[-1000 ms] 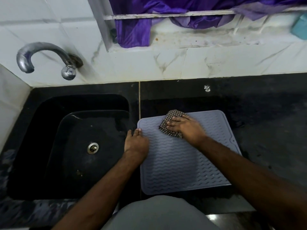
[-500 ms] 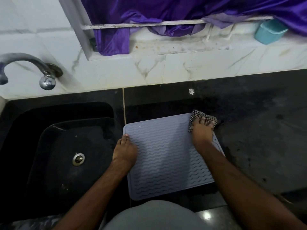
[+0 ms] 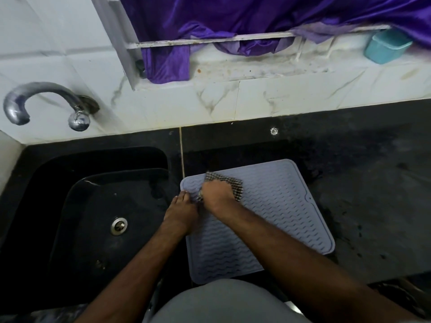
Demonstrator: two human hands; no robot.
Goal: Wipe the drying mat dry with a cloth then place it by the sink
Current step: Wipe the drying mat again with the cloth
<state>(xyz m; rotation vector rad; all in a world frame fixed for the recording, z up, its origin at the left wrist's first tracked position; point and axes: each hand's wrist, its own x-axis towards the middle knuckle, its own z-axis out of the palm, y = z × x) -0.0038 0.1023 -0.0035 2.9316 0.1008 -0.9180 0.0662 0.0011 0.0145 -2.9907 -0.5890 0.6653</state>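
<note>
At the far left a curved metal tap (image 3: 46,99) is mounted on the white tiled wall above the black sink (image 3: 93,217), whose drain (image 3: 119,226) is seen in the basin floor. The left hand (image 3: 180,212) is laid flat on the left edge of the drying mat (image 3: 275,213), fingers straight and together, just beside the sink's right rim. The grey ridged mat is spread on the black desk (image 3: 373,194), its left edge close to the sink, its front edge near the desk's front. The checked cloth (image 3: 224,181) is pressed onto the mat's far-left corner by the right hand (image 3: 218,197), whose fingers are curled over it. Bare desk is left to the right of the mat. A teal container (image 3: 384,46) is set on the ledge at the far right.
</note>
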